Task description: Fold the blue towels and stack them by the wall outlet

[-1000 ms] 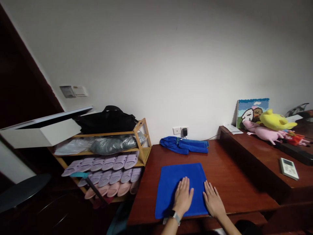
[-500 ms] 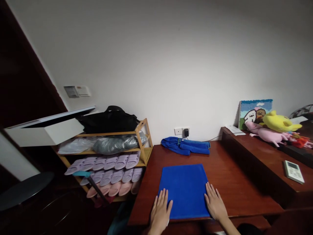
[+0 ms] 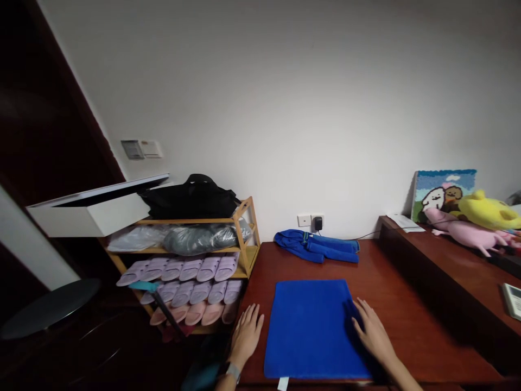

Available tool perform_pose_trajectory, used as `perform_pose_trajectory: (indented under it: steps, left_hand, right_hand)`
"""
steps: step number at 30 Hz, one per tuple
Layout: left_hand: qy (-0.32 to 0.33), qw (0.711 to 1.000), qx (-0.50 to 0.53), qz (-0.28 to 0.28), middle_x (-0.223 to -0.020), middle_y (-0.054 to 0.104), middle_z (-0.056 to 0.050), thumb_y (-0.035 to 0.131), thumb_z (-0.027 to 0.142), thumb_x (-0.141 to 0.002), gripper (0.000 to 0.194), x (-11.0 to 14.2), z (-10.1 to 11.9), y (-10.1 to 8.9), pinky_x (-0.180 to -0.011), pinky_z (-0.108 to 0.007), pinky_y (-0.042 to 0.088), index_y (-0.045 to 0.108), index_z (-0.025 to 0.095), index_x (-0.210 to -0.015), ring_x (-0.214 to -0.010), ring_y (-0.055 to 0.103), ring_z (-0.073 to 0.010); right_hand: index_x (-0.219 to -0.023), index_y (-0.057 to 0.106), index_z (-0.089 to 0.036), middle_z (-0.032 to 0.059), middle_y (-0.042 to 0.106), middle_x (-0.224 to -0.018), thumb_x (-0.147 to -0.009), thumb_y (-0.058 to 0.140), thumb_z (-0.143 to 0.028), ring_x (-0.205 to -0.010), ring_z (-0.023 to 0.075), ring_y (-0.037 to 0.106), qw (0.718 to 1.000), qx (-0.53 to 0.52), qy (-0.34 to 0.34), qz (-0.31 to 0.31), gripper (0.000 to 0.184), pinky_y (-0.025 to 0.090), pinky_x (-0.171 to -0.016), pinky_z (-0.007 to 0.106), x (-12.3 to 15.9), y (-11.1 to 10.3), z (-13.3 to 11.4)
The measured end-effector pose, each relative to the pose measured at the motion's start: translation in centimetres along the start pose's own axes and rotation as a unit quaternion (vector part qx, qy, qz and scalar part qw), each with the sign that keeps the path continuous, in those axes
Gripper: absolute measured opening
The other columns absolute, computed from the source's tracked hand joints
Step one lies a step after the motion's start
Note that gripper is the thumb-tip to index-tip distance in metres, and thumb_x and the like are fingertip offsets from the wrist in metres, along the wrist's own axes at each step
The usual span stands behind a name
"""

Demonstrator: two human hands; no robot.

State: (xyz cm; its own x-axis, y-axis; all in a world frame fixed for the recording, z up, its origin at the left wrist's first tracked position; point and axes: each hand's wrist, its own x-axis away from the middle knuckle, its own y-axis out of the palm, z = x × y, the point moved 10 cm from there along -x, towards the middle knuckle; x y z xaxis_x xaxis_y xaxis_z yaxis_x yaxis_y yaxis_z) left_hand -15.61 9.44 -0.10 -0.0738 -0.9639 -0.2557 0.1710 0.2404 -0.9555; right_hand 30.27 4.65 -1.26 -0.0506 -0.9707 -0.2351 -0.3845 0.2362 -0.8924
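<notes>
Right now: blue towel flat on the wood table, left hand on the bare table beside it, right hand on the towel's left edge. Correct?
One slip. In the head view the right hand rests on the right edge of the blue towel, not the left. The rest holds: the towel lies flat on the wood table, and the left hand is on bare wood left of it.

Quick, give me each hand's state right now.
Left hand: open, flat on the table beside the blue towel, holding nothing.
Right hand: open, resting on the towel's right edge.
</notes>
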Motion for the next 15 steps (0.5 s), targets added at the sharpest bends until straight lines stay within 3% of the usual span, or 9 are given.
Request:
perform_pose_trajectory:
  steps: [3, 7, 12, 15]
  left_hand:
    - [0.0, 1.0, -0.012, 0.015, -0.15, 0.059, -0.006, 0.033, 0.045, -0.101, 0.053, -3.0, -0.3, -0.8, -0.12, -0.045, 0.038, 0.06, 0.022, -0.141, -0.141, 0.05, -0.0257]
    - [0.0, 1.0, -0.01, 0.026, -0.147, 0.062, -0.006, 0.033, 0.043, -0.102, 0.051, -4.2, -0.3, -0.7, -0.118, -0.044, 0.039, 0.062, 0.023, -0.138, -0.139, 0.051, -0.0247]
    - [-0.02, 0.999, -0.009, 0.026, -0.148, 0.061, -0.001, 0.035, 0.045, -0.101, 0.049, -3.9, -2.1, 1.2, -0.116, -0.046, 0.043, 0.061, 0.031, -0.14, -0.139, 0.052, -0.0262]
    - [-0.021, 0.999, -0.016, 0.024, -0.15, 0.059, 0.003, 0.036, 0.048, -0.1, 0.049, -3.9, -3.4, 2.8, -0.117, -0.046, 0.044, 0.06, 0.036, -0.141, -0.14, 0.051, -0.0265]
  right_hand:
    - [-0.152, 0.047, -0.015, 0.01, 0.043, -0.161, -0.097, 0.037, -0.052, -0.152, 0.0261, 0.033, 1.0, 0.01, -0.029, 0.005, 0.067, 0.024, -0.127, 0.042, -5.7, -1.6, -0.6]
    - [-0.157, 0.037, -0.013, 0.0134, 0.039, -0.163, -0.093, 0.052, -0.046, -0.152, 0.0271, 0.031, 0.997, 0.036, -0.07, -0.024, 0.074, 0.022, -0.126, 0.042, -15.8, -1.7, -3.0]
    - [-0.162, 0.022, -0.013, 0.0183, 0.024, -0.168, -0.078, 0.077, -0.043, -0.156, 0.0321, 0.02, 0.989, 0.046, -0.08, -0.111, 0.104, 0.019, -0.125, 0.045, -28.4, 2.3, -5.6]
    - [-0.164, 0.014, -0.012, 0.0209, 0.018, -0.17, -0.065, 0.087, -0.045, -0.156, 0.0344, 0.016, 0.987, 0.037, -0.084, -0.135, 0.127, 0.017, -0.125, 0.044, -34.1, 5.1, -6.7]
